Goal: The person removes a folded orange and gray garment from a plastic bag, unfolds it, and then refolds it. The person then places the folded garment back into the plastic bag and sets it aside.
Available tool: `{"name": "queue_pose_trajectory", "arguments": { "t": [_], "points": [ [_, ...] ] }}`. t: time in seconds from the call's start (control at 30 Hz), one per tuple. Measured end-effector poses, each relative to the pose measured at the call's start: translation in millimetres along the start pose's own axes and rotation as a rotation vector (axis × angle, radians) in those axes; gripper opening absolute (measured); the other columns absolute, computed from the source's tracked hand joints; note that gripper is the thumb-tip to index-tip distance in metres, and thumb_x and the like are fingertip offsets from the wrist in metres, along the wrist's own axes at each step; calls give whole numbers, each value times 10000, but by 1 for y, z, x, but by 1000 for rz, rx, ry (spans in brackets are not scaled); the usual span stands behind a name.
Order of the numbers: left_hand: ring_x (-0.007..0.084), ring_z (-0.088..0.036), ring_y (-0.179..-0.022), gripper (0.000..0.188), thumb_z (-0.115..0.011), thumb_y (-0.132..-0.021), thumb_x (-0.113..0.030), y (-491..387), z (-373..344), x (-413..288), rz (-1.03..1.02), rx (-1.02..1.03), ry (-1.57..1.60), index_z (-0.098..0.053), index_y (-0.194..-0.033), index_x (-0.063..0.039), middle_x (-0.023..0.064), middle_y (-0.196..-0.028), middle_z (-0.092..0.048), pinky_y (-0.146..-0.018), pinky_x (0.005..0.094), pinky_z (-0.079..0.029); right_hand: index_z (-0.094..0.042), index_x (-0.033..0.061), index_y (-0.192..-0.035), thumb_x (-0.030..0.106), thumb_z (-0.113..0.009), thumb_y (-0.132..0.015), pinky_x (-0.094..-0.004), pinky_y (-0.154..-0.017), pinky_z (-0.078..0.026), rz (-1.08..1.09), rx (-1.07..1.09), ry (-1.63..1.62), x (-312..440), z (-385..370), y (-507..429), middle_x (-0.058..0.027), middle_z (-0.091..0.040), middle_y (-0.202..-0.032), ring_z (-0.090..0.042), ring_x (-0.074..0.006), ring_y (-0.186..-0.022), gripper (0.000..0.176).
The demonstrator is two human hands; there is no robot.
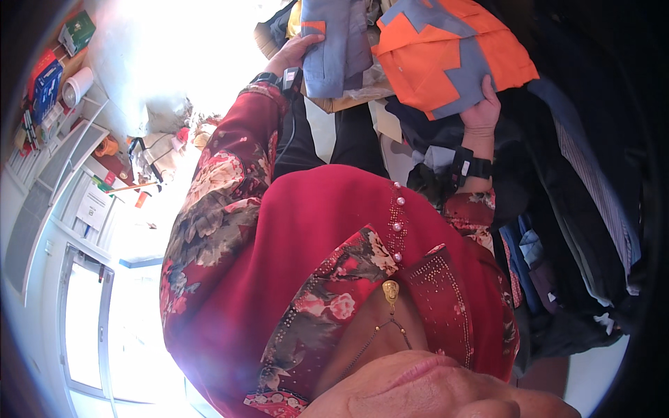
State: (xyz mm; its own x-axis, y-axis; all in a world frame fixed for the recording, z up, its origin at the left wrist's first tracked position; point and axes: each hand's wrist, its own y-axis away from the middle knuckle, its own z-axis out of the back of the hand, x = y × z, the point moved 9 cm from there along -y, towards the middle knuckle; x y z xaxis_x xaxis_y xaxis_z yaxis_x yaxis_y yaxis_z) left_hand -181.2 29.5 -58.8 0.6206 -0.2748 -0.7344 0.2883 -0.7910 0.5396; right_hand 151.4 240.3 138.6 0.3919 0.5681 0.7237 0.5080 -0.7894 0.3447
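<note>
My left hand [293,51] grips the edge of a folded grey-blue cloth piece [325,68] with an orange corner patch, the thumb lying on top. On the other side, my right hand [480,112] holds the lower edge of a folded orange-and-grey garment [426,65], with its thumb over the fabric. I cannot tell whether the two pieces are joined. Between and below them lie crumpled clear plastic [375,78] and a tan edge [334,105] above my dark trousers [358,136]. The top of the frame cuts off both cloths.
Dark and striped clothes [564,157] are heaped along the right side. At the left are several boxes [47,86], a white cylindrical container [77,86], a glazed door [83,324] and a cluttered pile [162,151]. Glare washes out the upper left.
</note>
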Motion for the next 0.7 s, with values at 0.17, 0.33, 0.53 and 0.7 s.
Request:
{"name": "queue_pose_trajectory", "arguments": {
  "t": [0.17, 0.33, 0.53, 0.7],
  "points": [
    [321, -669, -1146, 789, -815, -846, -386, -24, 28, -12, -218, -89, -348, -485, -1472, -38, 172, -1211, -685, -986, 395, -537, -430, -10, -1511, 233, -545, -1067, -546, -1194, -351, -21, 68, -58, 1, -11, 27, -171, -507, -1521, -487, -369, -1398, 519],
    [238, -611, -1185, 755, -752, -916, -484, -19, 14, -47, -497, -480, -624, -476, -1504, -98, 133, -1282, -631, -988, 330, -503, -441, -10, -1504, 238, -550, -1065, -539, -1191, -355, -185, 496, -374, -12, -35, 29, -154, -505, -1530, -482, -360, -1404, 517],
    [102, -605, -1131, 547, -730, -982, -300, 35, -127, -62, -205, 322, -303, -535, -1438, -70, 6, -1283, -635, -986, 297, -480, -467, 3, -1492, 246, -565, -1057, -525, -1186, -366, -153, 331, -298, -25, -5, 17, -140, -531, -1509, -503, -355, -1385, 508],
    [163, -620, -1213, 501, -726, -977, -218, 79, -134, -106, -47, 330, -102, -558, -1415, -40, 44, -1340, -639, -1076, 344, -481, -482, 12, -1478, 245, -558, -1061, -526, -1173, -384, -215, 477, -391, -37, -30, 21, -141, -546, -1491, -524, -355, -1362, 484]
  ]
}}
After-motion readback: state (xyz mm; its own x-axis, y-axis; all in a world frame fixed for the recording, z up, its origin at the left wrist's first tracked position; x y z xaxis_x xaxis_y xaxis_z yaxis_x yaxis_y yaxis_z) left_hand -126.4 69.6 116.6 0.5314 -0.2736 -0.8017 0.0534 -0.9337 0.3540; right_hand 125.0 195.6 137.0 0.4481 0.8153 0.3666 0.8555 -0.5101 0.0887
